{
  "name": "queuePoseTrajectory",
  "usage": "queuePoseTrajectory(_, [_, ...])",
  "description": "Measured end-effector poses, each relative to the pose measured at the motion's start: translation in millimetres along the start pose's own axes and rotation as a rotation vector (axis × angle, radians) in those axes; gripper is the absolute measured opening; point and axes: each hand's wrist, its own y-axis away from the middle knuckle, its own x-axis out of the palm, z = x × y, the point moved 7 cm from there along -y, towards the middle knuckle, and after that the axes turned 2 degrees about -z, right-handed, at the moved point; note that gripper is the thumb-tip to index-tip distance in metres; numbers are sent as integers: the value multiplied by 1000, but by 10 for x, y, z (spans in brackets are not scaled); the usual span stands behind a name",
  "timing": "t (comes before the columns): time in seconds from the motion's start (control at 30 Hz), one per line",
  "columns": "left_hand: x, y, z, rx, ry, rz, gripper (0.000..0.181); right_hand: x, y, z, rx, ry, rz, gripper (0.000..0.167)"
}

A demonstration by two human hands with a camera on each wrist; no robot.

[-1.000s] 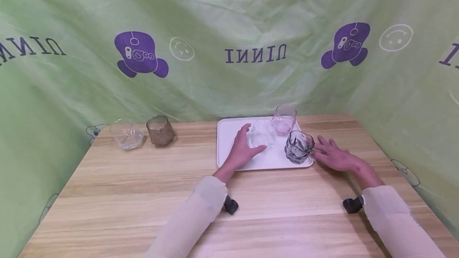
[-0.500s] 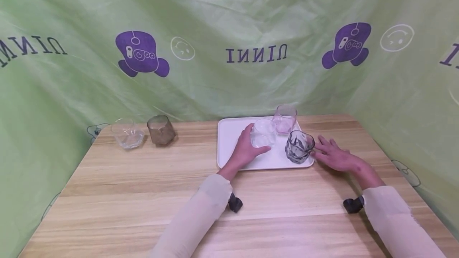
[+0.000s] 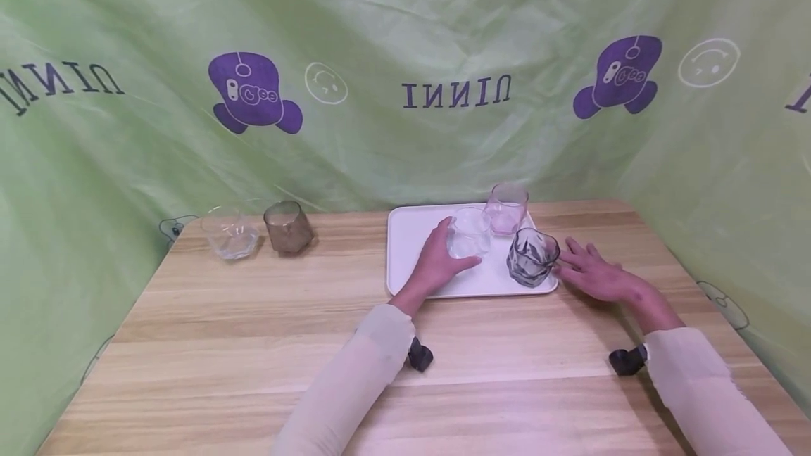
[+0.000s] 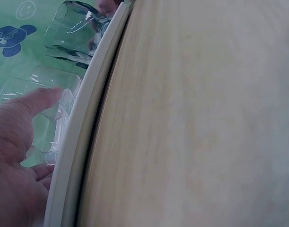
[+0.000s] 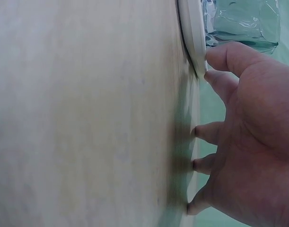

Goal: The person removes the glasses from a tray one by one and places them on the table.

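Note:
A white tray (image 3: 405,259) at the back of the table bears three glasses. My left hand (image 3: 437,262) curves thumb and fingers around the clear glass (image 3: 469,234), which stands upright on it; the left wrist view shows the thumb (image 4: 45,99) against its near side. Behind it to the right stands a pink glass (image 3: 507,210). The smoky grey faceted glass (image 3: 531,259) is at the tray's right front. Beside it my right hand (image 3: 595,276) lies with fingers spread, thumb and index at the tray's edge, other fingertips (image 5: 201,131) on the table.
On the left of the wooden table (image 3: 304,343) stand a clear glass bowl (image 3: 233,238) and a brown glass (image 3: 288,229). A green printed cloth (image 3: 355,139) hangs behind and at both sides.
My left hand has moved slightly right and its fingers have come around the clear glass. The right hand and the glasses stay in place; the head view has shifted slightly.

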Motion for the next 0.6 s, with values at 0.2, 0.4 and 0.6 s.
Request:
queuePoseTrajectory(0.2, [-10, -10, -9, 0, 2, 5, 99, -13, 4, 1, -1, -3, -1, 68])
queuePoseTrajectory(0.4, [-8, -20, 7, -5, 21, 1, 98, -18, 11, 10, 0, -4, -3, 68])
queuePoseTrajectory(0.6, [-10, -32, 28, -11, 76, -26, 96, -20, 19, 14, 6, -4, -1, 68])
